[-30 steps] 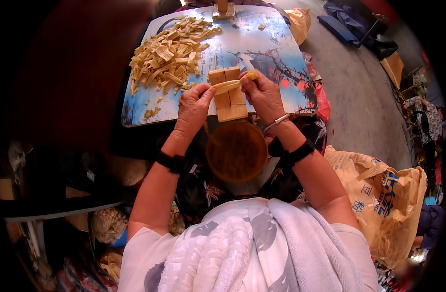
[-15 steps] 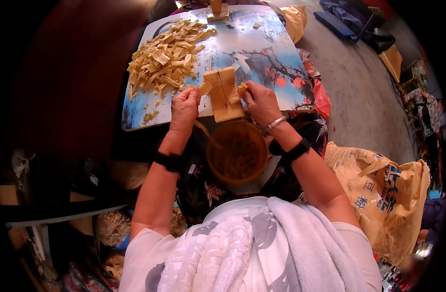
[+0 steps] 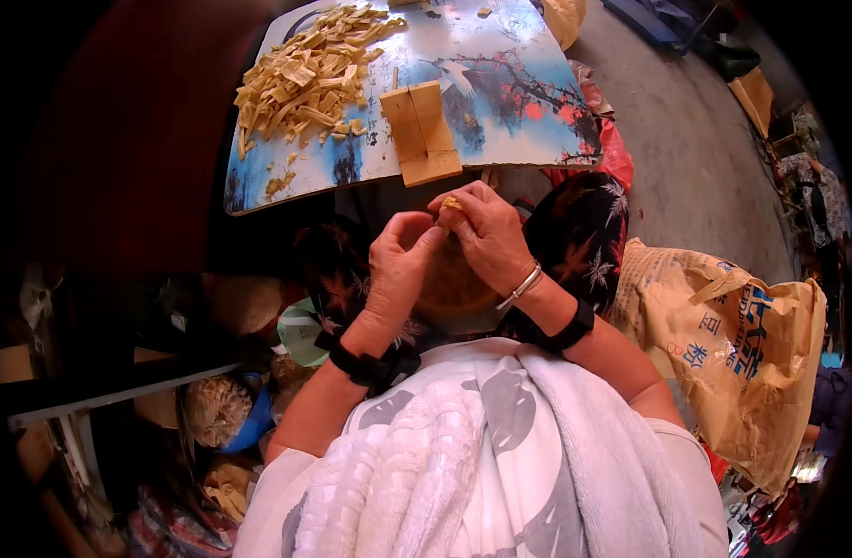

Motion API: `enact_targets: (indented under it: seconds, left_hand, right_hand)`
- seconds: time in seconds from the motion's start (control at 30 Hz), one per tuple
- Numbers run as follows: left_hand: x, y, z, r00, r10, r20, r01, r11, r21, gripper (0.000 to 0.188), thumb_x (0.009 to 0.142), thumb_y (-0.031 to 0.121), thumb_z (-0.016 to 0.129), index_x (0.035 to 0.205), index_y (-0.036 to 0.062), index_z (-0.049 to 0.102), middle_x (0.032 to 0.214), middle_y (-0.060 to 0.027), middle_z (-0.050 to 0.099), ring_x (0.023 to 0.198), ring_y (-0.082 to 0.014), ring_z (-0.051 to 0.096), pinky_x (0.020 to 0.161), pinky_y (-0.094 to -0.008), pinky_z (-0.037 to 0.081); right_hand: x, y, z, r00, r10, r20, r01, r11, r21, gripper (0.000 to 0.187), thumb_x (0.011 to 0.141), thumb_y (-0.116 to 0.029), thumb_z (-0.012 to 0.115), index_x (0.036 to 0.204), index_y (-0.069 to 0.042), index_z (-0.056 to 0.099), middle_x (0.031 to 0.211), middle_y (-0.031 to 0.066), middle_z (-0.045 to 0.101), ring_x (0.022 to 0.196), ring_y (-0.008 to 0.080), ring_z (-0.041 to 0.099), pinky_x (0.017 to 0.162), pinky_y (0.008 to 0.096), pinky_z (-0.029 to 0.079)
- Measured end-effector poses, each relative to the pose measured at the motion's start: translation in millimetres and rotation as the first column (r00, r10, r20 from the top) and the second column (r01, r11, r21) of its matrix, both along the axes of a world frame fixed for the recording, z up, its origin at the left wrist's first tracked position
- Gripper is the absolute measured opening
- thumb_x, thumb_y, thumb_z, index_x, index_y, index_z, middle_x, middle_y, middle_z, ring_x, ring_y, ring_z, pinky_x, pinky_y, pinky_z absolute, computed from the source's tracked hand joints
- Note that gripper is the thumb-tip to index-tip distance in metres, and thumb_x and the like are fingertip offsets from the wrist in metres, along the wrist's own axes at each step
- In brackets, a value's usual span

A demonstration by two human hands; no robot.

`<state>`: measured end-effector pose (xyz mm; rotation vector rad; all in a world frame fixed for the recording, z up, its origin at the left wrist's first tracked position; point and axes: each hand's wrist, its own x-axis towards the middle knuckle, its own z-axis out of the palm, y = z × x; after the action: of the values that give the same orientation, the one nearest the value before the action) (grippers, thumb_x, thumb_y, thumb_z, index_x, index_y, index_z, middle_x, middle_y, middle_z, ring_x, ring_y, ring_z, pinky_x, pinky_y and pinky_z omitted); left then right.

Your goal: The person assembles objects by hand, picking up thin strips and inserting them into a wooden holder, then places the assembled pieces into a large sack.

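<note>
Just off the near edge of the table, my two hands meet. My right hand (image 3: 489,237) pinches a small yellow dried strip (image 3: 452,203) between thumb and fingers. My left hand (image 3: 398,265) is beside it with fingers curled toward the thumb; what it holds, if anything, is hidden. Below them a round brownish tub (image 3: 458,293) sits between my legs, mostly covered by my hands. Ahead, a wooden block (image 3: 421,135) with a slit down its middle lies at the table's front edge. A heap of pale yellow dried strips (image 3: 300,79) covers the table's left side.
The printed table (image 3: 500,112) shows a bird and blossom picture. A large tan paper sack (image 3: 723,353) stands at my right on the concrete floor (image 3: 677,149). To my left are a shelf edge (image 3: 119,400), a green container (image 3: 305,330) and a blue basin (image 3: 249,418) beneath.
Both hands have drawn back from beside the wooden block and come together over the tub. The yellow piece that showed in the left hand is no longer visible there. The view has tilted downward.
</note>
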<state>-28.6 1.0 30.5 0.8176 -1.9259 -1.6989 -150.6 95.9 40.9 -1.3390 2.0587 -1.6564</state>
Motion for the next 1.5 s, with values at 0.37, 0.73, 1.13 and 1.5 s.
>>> enact_targets:
  seconds: [0.37,0.73,1.13,1.5]
  left_hand:
    - [29.4,-6.9,-53.0,0.955,-0.243,0.172,0.158,0.904,0.398,0.015,0.093,0.008,0.059,0.105,0.0035,0.066,0.086,-0.0042,0.066,0.072,-0.0134,0.062,0.063,-0.0276,0.052]
    - [22.9,15.0,0.3,0.958,-0.085,0.275,0.28,0.498,-0.821,0.036,0.078,-0.006,0.059,0.113,0.0018,0.064,0.088,-0.0152,0.057,0.073,-0.0325,0.064,0.063,-0.0361,0.054]
    - [19.1,9.8,-8.5,0.967,-0.17,0.188,0.238,0.862,-0.448,0.029,0.081,-0.007,0.056,0.107,-0.0004,0.066,0.093,-0.0158,0.058,0.081,-0.0309,0.063,0.074,-0.0334,0.052]
    - [28.9,15.5,-14.8,0.997,0.001,0.078,0.013,0.985,-0.174,0.007,0.093,0.006,0.06,0.099,0.0028,0.06,0.077,-0.0029,0.062,0.062,-0.0099,0.055,0.058,-0.0226,0.047]
  right_hand:
    - [49.8,50.5,-13.2,0.979,0.176,-0.106,-0.166,0.981,0.101,0.011,0.081,-0.006,0.065,0.09,-0.004,0.058,0.084,0.0147,0.061,0.074,0.035,0.062,0.064,0.0395,0.051]
    - [26.1,23.8,-47.2,0.641,-0.172,0.748,-0.12,0.94,0.319,0.023,0.096,-0.022,0.056,0.105,-0.001,0.06,0.082,0.0073,0.068,0.062,0.0144,0.066,0.055,0.0301,0.051]
    - [29.4,31.4,-44.7,0.95,0.03,0.312,-0.099,0.973,0.207,0.022,0.093,-0.023,0.059,0.1,-0.002,0.064,0.092,0.0109,0.066,0.08,0.0155,0.064,0.068,0.0316,0.052]
    - [25.7,26.6,-43.0,0.515,0.087,0.853,-0.233,0.972,0.041,0.022,0.099,-0.027,0.053,0.102,-0.007,0.062,0.095,0.0013,0.065,0.083,0.0065,0.06,0.062,0.0233,0.052]
